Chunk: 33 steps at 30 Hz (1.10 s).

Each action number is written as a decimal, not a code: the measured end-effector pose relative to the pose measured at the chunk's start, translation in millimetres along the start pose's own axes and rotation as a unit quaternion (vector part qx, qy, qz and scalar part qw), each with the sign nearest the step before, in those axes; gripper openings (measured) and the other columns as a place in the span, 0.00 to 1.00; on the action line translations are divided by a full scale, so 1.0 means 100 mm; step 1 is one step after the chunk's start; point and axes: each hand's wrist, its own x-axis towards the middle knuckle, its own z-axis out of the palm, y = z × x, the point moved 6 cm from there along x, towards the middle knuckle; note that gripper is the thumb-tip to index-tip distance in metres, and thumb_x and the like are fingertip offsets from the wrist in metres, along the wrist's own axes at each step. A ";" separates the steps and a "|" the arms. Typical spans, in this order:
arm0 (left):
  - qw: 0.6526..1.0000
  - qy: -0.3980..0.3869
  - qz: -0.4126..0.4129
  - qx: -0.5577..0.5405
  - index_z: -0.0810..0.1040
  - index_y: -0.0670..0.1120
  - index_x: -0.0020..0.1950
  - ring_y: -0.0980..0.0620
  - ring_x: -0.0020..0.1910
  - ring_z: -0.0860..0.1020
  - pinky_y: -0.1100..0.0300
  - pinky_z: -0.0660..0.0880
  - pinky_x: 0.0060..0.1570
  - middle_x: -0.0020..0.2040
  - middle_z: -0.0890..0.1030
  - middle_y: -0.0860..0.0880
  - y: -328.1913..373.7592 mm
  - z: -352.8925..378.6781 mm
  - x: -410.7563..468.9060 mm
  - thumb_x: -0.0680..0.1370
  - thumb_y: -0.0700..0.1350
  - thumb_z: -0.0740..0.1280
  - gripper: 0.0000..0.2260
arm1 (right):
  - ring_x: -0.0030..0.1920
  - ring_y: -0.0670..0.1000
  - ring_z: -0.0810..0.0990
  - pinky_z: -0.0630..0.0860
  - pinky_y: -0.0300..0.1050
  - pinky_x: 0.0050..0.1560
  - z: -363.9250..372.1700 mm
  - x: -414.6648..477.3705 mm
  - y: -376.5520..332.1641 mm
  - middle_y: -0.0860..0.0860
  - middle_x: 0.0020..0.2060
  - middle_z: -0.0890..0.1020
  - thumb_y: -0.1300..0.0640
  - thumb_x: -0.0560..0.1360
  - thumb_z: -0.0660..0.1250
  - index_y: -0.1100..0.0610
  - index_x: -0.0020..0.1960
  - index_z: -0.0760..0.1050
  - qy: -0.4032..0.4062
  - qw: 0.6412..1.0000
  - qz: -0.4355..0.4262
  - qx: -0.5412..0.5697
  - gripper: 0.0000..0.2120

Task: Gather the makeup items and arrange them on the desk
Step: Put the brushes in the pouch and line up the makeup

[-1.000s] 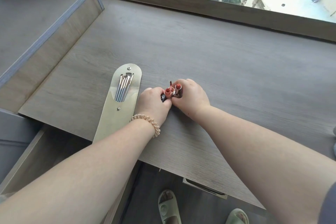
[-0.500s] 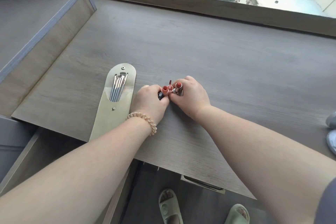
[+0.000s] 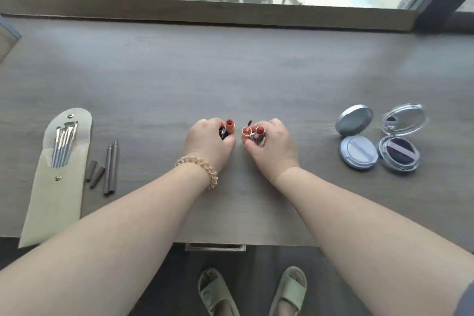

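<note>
My left hand (image 3: 209,142) rests on the grey wooden desk (image 3: 230,72) and grips an upright uncapped orange-red lipstick (image 3: 229,126) plus a black tube. My right hand (image 3: 270,146) holds two more uncapped lipsticks (image 3: 256,132) upright, a small gap away. At the far left lies a pale green brush pouch (image 3: 57,187) with several brushes showing. Two dark pencils (image 3: 110,168) and their two caps (image 3: 94,173) lie beside it. At the right sit two open round compacts: a silver one (image 3: 357,151) and a clear one with dark powder (image 3: 398,154).
A raised wooden sill (image 3: 205,11) and window run along the desk's back. A drawer handle (image 3: 215,247) sits under the front edge. My feet in green slippers (image 3: 288,290) stand on the dark floor below.
The view swung right, bringing the pencils and compacts into sight. My hands, pressed together around the lipsticks before, have drawn slightly apart, each keeping some.
</note>
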 end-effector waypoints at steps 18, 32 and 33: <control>1.000 -0.009 -0.014 -0.012 0.73 0.50 0.37 0.48 0.39 0.74 0.61 0.66 0.39 0.39 0.80 0.46 1.26 0.92 -0.34 0.76 0.54 0.62 0.12 | 0.43 0.58 0.76 0.65 0.48 0.41 -1.14 -0.17 1.05 0.52 0.37 0.78 0.48 0.69 0.69 0.52 0.39 0.79 0.136 0.979 0.014 -0.153 0.07; 1.000 -0.006 0.006 0.000 0.81 0.46 0.47 0.46 0.45 0.75 0.61 0.64 0.43 0.43 0.77 0.45 1.27 1.03 -0.39 0.76 0.52 0.64 0.12 | 0.46 0.54 0.75 0.56 0.48 0.52 -1.06 -0.15 1.23 0.46 0.30 0.77 0.46 0.65 0.71 0.50 0.30 0.74 0.172 0.970 0.010 -0.171 0.11; 1.000 -0.004 0.007 -0.001 0.81 0.46 0.47 0.46 0.45 0.76 0.61 0.64 0.43 0.43 0.77 0.45 1.26 1.04 -0.39 0.76 0.52 0.64 0.11 | 0.46 0.54 0.75 0.56 0.48 0.53 -1.06 -0.15 1.23 0.46 0.30 0.77 0.46 0.65 0.72 0.50 0.29 0.74 0.178 0.969 0.007 -0.170 0.11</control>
